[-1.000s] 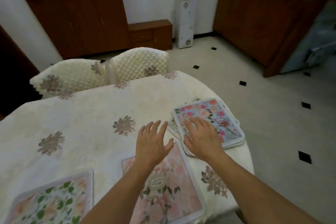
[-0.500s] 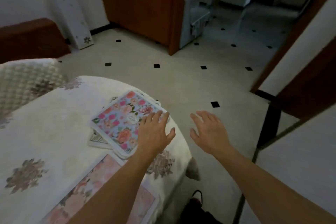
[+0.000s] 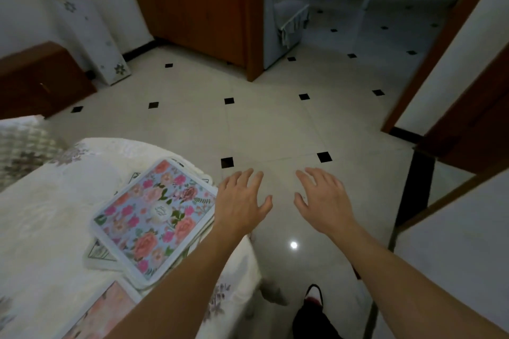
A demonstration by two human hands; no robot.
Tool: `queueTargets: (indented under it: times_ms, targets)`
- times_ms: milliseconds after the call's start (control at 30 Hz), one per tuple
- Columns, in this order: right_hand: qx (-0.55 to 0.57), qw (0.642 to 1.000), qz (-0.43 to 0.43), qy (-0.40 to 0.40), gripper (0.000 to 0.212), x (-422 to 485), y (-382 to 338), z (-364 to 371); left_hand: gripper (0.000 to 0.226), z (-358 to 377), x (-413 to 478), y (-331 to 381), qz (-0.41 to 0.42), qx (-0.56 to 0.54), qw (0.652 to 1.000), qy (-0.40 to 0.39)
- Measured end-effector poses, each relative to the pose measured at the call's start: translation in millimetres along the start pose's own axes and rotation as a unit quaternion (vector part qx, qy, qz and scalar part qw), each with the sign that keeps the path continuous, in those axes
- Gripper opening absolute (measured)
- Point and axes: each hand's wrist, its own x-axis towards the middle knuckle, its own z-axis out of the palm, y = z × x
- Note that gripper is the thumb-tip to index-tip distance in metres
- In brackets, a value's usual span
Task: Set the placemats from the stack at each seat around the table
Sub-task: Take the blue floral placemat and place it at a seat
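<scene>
Pale floor tiles [image 3: 275, 124] with small black diamonds now fill most of what I see, where a second ago I was facing across the table [image 3: 41, 201] toward the quilted chairs. My view has swung to the right, and both hands have come with it. The right hand [image 3: 325, 198], which lay flat on the top mat a second ago, is out over the floor, fingers spread and loose, holding nothing. The left hand [image 3: 239, 201] hangs just beside the right edge of the stack of placemats [image 3: 157, 217], also released and empty (whether its wrist brushes the mats I cannot tell).

That stack sits where it was, at the table's rounded edge, with the blue flowered mat on top. One pink placemat [image 3: 104, 311] lies already set at the near seat, by my left forearm.

So no mat has left the stack with me. I judge I am turning to move round the table empty-handed, which means reaching back for the top mat before the next seat can be served.
</scene>
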Motion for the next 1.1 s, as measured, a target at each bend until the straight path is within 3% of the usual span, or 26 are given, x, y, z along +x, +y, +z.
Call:
queueTargets:
  times_ms: [500, 867, 1100]
  targets:
    - [0.023, 0.998, -0.055, -0.024, 0.056, 158.5, 140.3, 12.6, 0.061, 31.0, 168.2, 72.0, -0.08, 0.045, 0.996, 0.005]
    - [0.053, 0.989, -0.134, -0.043, 0.054, 235.6, 115.5, 47.6, 0.06, 37.7, 214.5, 20.4, -0.143, 0.053, 0.988, 0.014]
    - [0.057, 0.977, -0.198, -0.053, 0.05, 334.3, 68.0, 84.2, 0.06, 47.7, 261.7, -51.3, -0.203, 0.045, 0.977, 0.045]
